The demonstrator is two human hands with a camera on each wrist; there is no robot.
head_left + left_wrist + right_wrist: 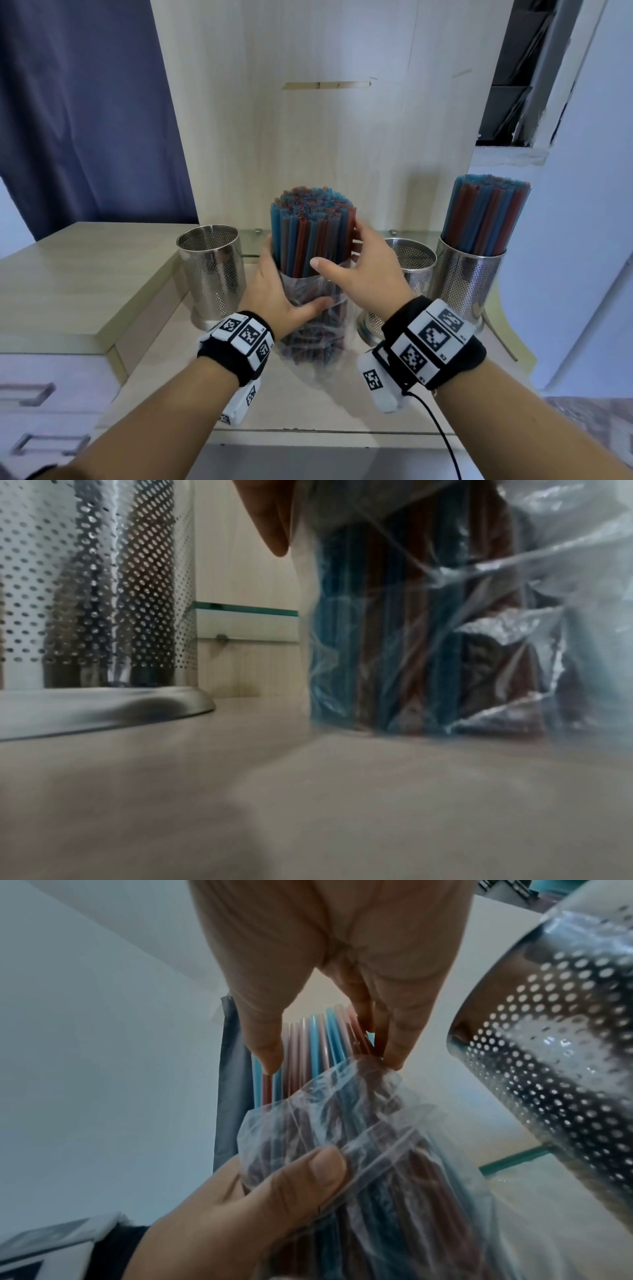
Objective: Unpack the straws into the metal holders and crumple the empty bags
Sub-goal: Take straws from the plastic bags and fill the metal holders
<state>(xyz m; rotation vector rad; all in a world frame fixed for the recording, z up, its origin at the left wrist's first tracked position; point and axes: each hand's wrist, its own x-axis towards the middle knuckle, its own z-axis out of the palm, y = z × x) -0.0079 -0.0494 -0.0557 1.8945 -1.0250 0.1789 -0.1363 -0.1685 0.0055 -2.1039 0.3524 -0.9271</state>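
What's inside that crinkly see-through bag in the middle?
Red and blue straws stand in the plastic bag, their tops poking out above it. The left hand holding the bag hides some of them, and the crinkled plastic blurs their bottom ends.

head: high, looking down-forward | left wrist: desk-level, close | right wrist: low, looking up | shared: bagged straws (301, 246)

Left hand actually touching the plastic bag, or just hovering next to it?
Touching. The right wrist view shows the left hand with its thumb pressed onto the plastic bag, gripping a fold of film. The head view shows it wrapped around the bag too.
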